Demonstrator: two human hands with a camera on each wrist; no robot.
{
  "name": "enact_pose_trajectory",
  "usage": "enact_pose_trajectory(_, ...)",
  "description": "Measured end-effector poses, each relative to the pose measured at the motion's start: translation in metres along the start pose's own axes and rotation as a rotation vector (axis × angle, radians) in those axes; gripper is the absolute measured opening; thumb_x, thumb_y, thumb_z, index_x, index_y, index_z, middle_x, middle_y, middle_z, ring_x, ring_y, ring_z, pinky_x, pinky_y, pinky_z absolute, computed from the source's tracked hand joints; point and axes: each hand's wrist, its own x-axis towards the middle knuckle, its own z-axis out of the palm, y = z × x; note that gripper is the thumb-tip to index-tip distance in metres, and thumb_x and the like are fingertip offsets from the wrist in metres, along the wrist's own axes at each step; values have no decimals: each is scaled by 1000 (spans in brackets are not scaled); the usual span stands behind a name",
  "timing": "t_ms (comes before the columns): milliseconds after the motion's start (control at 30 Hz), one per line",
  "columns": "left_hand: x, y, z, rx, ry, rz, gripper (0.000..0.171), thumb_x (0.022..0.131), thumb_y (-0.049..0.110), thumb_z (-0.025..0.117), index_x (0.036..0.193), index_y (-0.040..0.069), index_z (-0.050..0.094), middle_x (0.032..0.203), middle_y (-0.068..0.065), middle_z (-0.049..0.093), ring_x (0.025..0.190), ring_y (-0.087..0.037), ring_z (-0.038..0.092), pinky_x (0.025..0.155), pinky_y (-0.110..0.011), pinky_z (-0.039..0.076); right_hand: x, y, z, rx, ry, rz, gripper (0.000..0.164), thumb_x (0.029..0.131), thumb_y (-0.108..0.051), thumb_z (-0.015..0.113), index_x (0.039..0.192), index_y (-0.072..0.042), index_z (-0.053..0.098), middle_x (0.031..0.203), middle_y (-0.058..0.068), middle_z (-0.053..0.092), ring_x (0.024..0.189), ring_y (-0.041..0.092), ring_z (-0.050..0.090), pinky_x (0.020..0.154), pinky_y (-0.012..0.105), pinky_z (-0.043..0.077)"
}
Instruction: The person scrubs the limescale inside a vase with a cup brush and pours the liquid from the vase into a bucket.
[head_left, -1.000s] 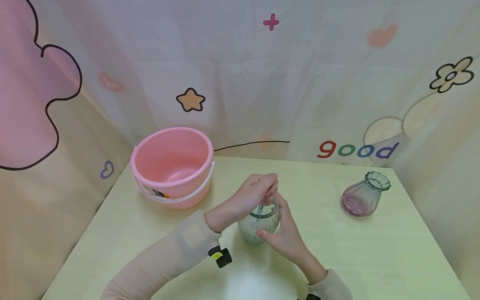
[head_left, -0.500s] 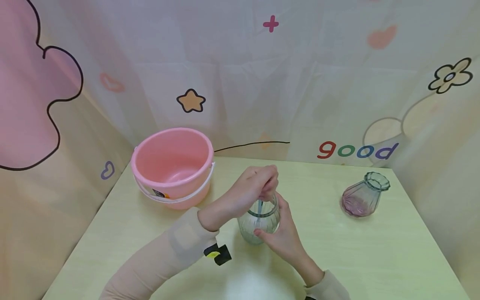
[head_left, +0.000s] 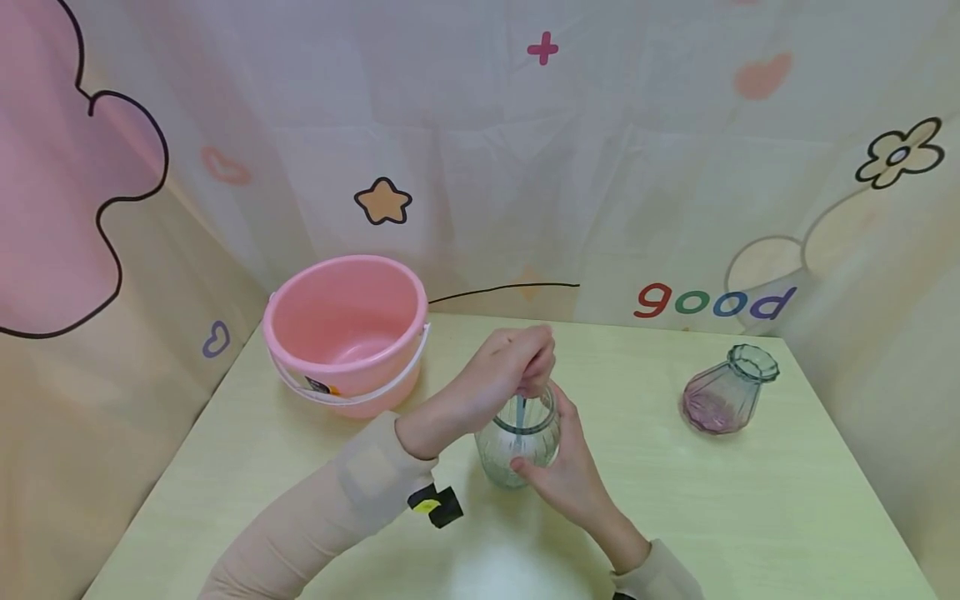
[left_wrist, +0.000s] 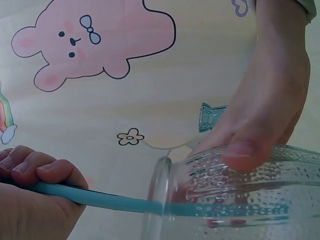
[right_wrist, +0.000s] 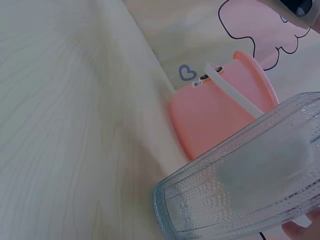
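Note:
A clear ribbed glass jar (head_left: pixel 501 454) is in the middle of the table in the head view. My right hand (head_left: pixel 573 467) grips its right side, with the thumb (left_wrist: pixel 242 155) across the textured glass in the left wrist view. My left hand (head_left: pixel 502 367) is over the mouth, fingers curled round the blue handle (left_wrist: pixel 110 201) of a bottle brush. This handle runs down through the rim into the jar. A pale, whitish brush head (right_wrist: pixel 265 172) shows blurred through the glass in the right wrist view.
A pink bucket (head_left: pixel 348 267) with a white handle stands at the back left. At the right, a purple-and-green glass vase (head_left: pixel 723 400) lies tilted on the pale table (head_left: pixel 750 517). A printed curtain (head_left: pixel 480 125) hangs behind and at both sides.
My left hand has risen slightly over the jar, and more of the blue handle shows above the rim. The right hand keeps its grip with little movement.

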Motion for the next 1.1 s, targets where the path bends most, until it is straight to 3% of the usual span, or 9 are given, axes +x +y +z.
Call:
enact_pose_trajectory(333,1,-6,-5,1,1,0,39,95,20,30,60,4,27,54,-6,22,50,-23,21,52,-28,26,5,5,-21,-28,-198,-26,92,77,-3,65,144,-8,2,148,20,9,131,33,14,97,61,26)
enact_pose_trajectory(500,0,-6,-6,3,-1,1,38,94,18,30,59,5,27,54,-6,22,50,-23,21,52,-28,26,9,9,-31,-19,-289,-51,92,80,-5,64,144,-9,-1,149,18,3,132,34,11,95,62,27)
enact_pose_trajectory(833,1,-7,-5,-14,2,-11,38,95,19,29,59,5,27,53,-6,22,50,-22,22,52,-29,27,14,14,-39,20,-382,-30,97,79,-7,66,144,-14,-6,150,15,-5,133,35,4,96,64,23)
enact_pose_trajectory(1100,2,-8,-5,-9,-4,-9,37,94,17,30,59,5,27,53,-6,21,50,-22,21,52,-28,26,25,16,-46,26,-467,-3,101,78,-12,68,144,-20,-8,150,9,-7,134,26,2,99,61,22)
